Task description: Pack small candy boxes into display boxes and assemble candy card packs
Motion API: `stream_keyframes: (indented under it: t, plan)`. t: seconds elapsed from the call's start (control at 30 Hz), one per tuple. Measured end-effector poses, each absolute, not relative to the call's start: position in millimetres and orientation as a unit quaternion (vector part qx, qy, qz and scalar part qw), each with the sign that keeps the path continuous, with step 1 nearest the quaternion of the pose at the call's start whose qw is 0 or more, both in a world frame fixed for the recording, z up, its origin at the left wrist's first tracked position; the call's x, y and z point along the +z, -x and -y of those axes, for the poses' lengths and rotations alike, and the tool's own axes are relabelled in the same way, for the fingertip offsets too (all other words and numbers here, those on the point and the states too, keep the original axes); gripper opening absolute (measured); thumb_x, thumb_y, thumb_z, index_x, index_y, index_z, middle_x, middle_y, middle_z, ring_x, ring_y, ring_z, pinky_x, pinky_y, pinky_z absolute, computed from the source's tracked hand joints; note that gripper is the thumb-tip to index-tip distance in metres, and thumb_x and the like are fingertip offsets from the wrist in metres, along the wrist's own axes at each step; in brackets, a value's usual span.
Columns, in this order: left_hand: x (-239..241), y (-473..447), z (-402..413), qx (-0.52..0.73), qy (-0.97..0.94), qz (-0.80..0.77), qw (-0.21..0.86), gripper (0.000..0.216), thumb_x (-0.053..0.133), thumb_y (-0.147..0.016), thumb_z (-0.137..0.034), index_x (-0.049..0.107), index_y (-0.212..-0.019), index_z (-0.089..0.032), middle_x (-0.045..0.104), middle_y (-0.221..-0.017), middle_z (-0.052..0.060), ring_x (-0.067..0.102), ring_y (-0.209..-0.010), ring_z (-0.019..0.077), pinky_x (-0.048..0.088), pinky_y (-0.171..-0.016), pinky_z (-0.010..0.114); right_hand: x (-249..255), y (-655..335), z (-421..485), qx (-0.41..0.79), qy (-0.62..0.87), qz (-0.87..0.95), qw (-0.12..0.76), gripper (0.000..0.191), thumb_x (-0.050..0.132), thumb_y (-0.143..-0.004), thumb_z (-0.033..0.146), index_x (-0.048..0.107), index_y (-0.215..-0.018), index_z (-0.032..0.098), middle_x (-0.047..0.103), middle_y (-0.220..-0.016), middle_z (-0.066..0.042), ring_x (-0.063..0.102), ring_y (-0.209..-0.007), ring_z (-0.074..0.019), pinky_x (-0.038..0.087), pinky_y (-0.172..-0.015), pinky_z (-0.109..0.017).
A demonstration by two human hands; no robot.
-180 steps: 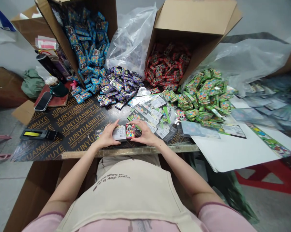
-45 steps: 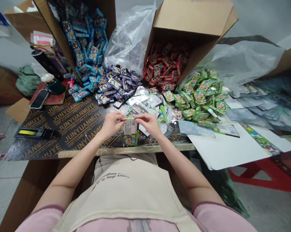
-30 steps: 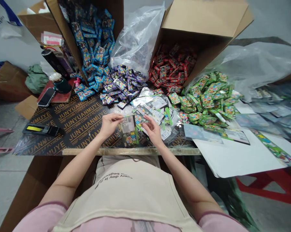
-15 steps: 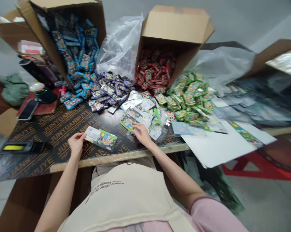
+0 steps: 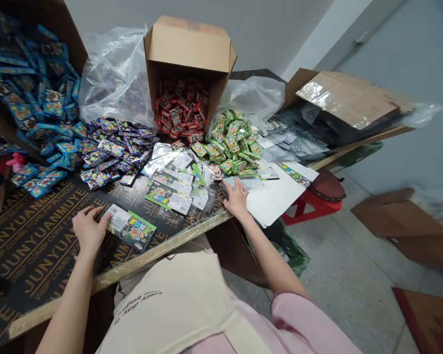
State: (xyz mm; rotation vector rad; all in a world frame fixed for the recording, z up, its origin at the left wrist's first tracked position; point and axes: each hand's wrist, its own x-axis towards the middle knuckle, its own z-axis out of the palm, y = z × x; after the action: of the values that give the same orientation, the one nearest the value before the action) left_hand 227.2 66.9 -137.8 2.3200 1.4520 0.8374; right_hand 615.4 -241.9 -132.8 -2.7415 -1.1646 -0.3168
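Note:
A black and green printed card (image 5: 132, 228) lies flat on the dark tabletop, close to its front edge. My left hand (image 5: 89, 228) rests at the card's left end, fingers apart, the thumb tip at its edge. Farther right, my right hand (image 5: 238, 200) reaches to the left end of a translucent plastic sleeve (image 5: 253, 183), with its fingers spread; whether they touch it I cannot tell. Between the hands is a loose pile of similar printed cards (image 5: 169, 197) and clear bags.
Heaps of blue packets (image 5: 44, 123), purple packets (image 5: 116, 150), red packets (image 5: 179, 115) and green packets (image 5: 234, 142) line the back. A cardboard box (image 5: 190, 46) holds the red ones. White sheets (image 5: 271, 201) overhang the front edge above a red stool (image 5: 310, 206).
The view has swung to the right. My right hand has left the card pile for the translucent sleeve at its right. The card by my left hand now lies flat, its pinch loosened.

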Motion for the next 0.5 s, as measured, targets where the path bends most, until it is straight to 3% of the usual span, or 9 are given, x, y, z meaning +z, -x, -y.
stream_keyframes:
  t: [0.23, 0.4, 0.5]
  plan:
    - [-139.7, -286.5, -14.8, 0.325, -0.862, -0.369, 0.123, 0.032, 0.058, -0.083, -0.041, 0.071, -0.1, -0.017, 0.056, -0.125, 0.017, 0.051, -0.118, 0.0344, 0.04, -0.1, 0.052, -125.2, -647.8, 255.2, -0.128, 0.927, 0.341, 0.092, 0.05, 0.05, -0.085, 0.025, 0.05, -0.134, 0.014, 0.044, -0.136, -0.02, 0.044, -0.122, -0.0318, 0.036, -0.097, -0.044]
    - [-131.2, -307.9, 6.6, 0.331, -0.875, -0.332, 0.125, 0.028, 0.055, -0.087, -0.037, 0.07, -0.1, -0.016, 0.057, -0.123, 0.017, 0.051, -0.118, 0.033, 0.041, -0.1, 0.05, -124.6, -651.8, 270.4, -0.059, 0.956, 0.287, 0.022, 0.074, 0.059, -0.084, 0.053, 0.034, -0.146, 0.02, 0.032, -0.149, -0.024, 0.037, -0.131, -0.0378, 0.036, -0.096, -0.05]
    - [-115.3, -338.4, 20.8, 0.323, -0.892, -0.282, 0.146, 0.025, 0.056, -0.087, -0.034, 0.069, -0.101, -0.019, 0.058, -0.122, 0.014, 0.052, -0.117, 0.0311, 0.043, -0.099, 0.048, -122.5, -650.9, 275.1, -0.015, 0.954, 0.296, -0.041, 0.074, 0.054, -0.088, 0.051, 0.027, -0.149, 0.016, 0.048, -0.136, -0.025, 0.045, -0.124, -0.0372, 0.04, -0.092, -0.045]
